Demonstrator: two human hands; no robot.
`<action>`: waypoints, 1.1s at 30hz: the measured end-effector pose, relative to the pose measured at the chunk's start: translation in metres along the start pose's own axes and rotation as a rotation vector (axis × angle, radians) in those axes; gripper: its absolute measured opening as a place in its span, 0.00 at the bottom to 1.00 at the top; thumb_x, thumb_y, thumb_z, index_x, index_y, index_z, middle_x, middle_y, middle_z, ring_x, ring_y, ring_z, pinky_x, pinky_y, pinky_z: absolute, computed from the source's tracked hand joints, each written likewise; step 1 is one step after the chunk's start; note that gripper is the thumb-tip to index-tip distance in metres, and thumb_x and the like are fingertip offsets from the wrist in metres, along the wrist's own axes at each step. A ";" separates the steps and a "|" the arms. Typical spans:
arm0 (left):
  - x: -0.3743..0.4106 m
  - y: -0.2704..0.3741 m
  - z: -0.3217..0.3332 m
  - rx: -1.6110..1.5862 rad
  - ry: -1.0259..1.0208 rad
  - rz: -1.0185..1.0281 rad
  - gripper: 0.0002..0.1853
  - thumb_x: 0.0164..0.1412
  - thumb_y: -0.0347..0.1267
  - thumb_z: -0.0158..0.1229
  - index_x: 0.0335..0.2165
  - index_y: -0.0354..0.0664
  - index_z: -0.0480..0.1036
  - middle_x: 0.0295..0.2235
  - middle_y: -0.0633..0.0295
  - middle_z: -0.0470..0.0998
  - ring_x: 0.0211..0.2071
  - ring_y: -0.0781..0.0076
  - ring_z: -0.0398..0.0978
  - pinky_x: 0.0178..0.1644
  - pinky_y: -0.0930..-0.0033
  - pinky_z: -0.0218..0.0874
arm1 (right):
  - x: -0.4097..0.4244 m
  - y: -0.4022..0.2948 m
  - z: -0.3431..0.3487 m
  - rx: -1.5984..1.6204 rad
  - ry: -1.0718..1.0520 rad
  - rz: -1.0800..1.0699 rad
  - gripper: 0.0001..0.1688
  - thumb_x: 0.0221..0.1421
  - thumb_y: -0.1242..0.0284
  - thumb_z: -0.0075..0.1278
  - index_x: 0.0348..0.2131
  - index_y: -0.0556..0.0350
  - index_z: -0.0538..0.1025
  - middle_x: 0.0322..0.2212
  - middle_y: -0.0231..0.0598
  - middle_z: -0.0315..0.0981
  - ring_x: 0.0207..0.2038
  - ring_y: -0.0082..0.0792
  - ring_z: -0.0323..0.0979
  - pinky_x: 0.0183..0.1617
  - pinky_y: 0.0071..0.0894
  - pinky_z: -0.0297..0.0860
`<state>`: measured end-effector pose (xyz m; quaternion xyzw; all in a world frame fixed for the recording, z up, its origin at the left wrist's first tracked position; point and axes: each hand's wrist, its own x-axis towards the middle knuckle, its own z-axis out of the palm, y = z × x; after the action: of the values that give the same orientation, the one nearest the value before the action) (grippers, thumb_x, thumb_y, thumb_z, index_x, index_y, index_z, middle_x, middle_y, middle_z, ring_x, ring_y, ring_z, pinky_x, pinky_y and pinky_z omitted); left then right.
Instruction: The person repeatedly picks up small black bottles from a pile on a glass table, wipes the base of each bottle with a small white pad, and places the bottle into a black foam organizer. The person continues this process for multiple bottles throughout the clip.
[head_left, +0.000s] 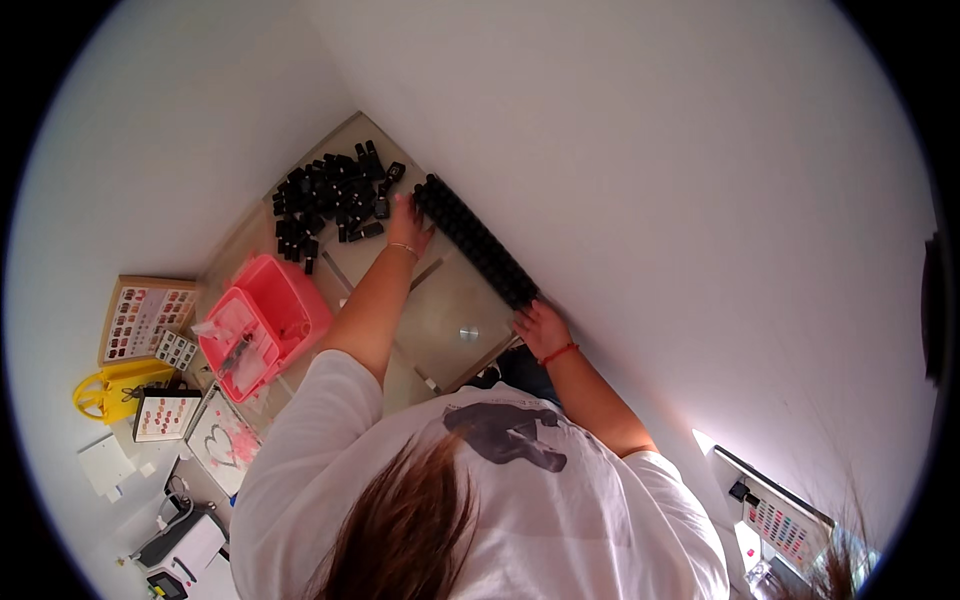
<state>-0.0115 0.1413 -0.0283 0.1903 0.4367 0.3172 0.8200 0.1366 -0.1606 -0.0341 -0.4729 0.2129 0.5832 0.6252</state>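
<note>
A long block of black bottles (476, 244), which look like nail polish bottles, stands in tight rows on the glass table (442, 300), along the wall. At its far end, my left hand (407, 223) rests against the block's side, fingers spread and partly hidden. My right hand (543, 328) touches the near end with its fingertips, fingers extended. Neither hand appears to grasp a bottle. A loose heap of similar black bottles (326, 187) lies left of my left hand, some on their sides.
A pink plastic box (311, 300) with a tray of small items stands left of my left forearm. Beyond it are a framed colour chart (146, 319), a yellow bag (124, 390) and a black-and-white device (184, 547). White walls border the table; another colour chart (784, 525) is at lower right.
</note>
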 end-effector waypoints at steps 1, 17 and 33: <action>0.000 0.000 0.001 -0.017 -0.008 0.000 0.40 0.61 0.60 0.31 0.63 0.51 0.39 0.65 0.69 0.35 0.66 0.66 0.30 0.64 0.43 0.26 | 0.001 0.000 0.002 -0.003 0.003 0.000 0.15 0.56 0.67 0.46 0.43 0.52 0.68 0.44 0.36 0.66 0.49 0.40 0.60 0.58 0.46 0.56; -0.016 0.002 0.016 -0.064 -0.005 -0.026 0.40 0.61 0.60 0.34 0.63 0.55 0.38 0.65 0.72 0.31 0.66 0.67 0.27 0.61 0.34 0.24 | 0.001 -0.005 0.013 0.070 0.017 -0.043 0.11 0.53 0.73 0.47 0.38 0.53 0.66 0.38 0.38 0.63 0.42 0.39 0.61 0.51 0.42 0.61; 0.020 0.035 0.003 -0.045 0.037 -0.007 0.42 0.59 0.62 0.34 0.63 0.54 0.39 0.65 0.72 0.36 0.66 0.70 0.31 0.61 0.35 0.26 | 0.025 -0.001 0.056 0.078 -0.015 -0.066 0.10 0.53 0.73 0.45 0.36 0.58 0.68 0.38 0.41 0.67 0.44 0.41 0.63 0.54 0.41 0.60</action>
<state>-0.0132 0.1807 -0.0184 0.1642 0.4450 0.3277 0.8171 0.1275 -0.1008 -0.0282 -0.4505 0.2151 0.5571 0.6636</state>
